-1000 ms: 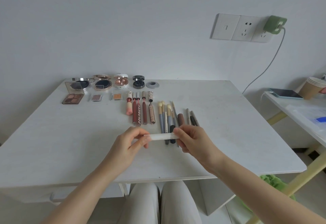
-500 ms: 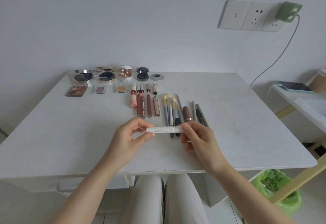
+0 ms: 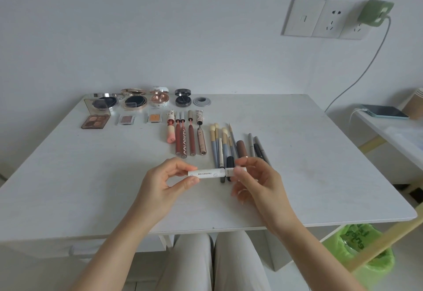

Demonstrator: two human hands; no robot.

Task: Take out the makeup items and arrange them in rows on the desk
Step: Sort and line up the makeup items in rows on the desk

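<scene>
my left hand and right hand are still pinching the white tube level, unchanged; placing it is pending.

On the tabletop, compacts line the back edge, palettes just in front at left, lip tubes to their right, brushes and pencils farther right.

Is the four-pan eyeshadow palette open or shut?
Open: the eyeshadow palette has its clear lid raised upright behind it, with four shadow pans exposed.
</scene>
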